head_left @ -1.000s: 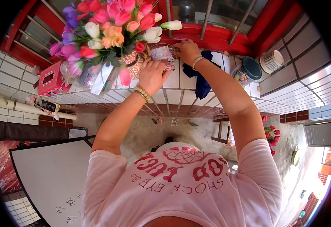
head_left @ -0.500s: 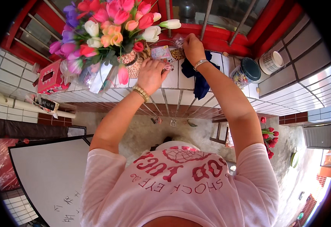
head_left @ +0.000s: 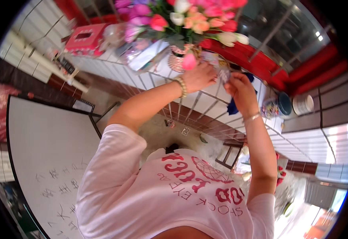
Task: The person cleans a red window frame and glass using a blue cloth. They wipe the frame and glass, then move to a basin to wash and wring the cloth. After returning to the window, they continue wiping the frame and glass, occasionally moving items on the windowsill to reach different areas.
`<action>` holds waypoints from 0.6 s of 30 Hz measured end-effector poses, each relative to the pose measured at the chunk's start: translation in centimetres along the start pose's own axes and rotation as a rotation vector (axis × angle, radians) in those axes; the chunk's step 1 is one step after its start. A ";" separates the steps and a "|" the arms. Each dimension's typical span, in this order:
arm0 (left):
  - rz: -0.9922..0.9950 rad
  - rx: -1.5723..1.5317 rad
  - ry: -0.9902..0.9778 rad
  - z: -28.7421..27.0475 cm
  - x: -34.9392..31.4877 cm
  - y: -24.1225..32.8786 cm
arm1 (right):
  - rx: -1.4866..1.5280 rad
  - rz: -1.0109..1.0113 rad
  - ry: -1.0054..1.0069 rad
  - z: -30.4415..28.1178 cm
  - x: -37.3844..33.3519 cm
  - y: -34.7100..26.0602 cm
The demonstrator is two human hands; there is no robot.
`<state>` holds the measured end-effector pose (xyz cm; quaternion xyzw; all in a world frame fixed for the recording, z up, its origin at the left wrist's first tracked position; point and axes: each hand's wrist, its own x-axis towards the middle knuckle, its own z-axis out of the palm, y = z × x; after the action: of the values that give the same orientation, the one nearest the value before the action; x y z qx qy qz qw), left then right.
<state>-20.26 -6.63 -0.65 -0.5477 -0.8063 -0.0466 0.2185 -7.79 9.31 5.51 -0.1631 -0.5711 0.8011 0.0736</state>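
Observation:
My right hand [head_left: 241,89] pinches a small crinkled piece of clear plastic wrapping [head_left: 223,74] just above the white tiled ledge [head_left: 158,81]. Close to its left, my left hand [head_left: 200,77] is palm down with fingers curled together; whatever lies under them is hidden. Its fingertips are near the plastic. Behind the left hand is a small printed packet [head_left: 210,58], partly covered. A woven red-and-white vase [head_left: 176,59] of colourful tulips [head_left: 200,24] stands beside the left wrist. Dark blue cloth [head_left: 233,106] lies partly behind my right hand.
A pink tissue box [head_left: 87,38] and a clear bag [head_left: 113,34] sit at the ledge's left. At the right are a dark-lidded tub [head_left: 276,105] and a white cup [head_left: 302,104]. Red window frames with metal bars rise behind. A whiteboard [head_left: 50,131] stands lower left.
The view has turned, so the ledge now slopes down to the right. My right hand has come back from the window frame toward my left hand, with the clear plastic in its fingers.

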 end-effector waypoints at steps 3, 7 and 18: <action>0.076 -0.065 0.136 1.2 -1.0 -0.5 | -0.059 0.109 -0.230 5.6 -2.7 0.7; 0.001 0.115 0.263 3.2 0.1 0.7 | -0.050 0.168 -0.519 12.2 -2.6 3.4; 0.038 0.044 0.370 4.9 -0.4 -0.1 | 0.150 0.004 -0.279 26.7 3.8 5.8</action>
<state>-21.71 -5.46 -5.25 -0.5400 -0.7428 -0.1246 0.3758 -20.14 -15.31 7.23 -0.0454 -0.5142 0.8565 0.0038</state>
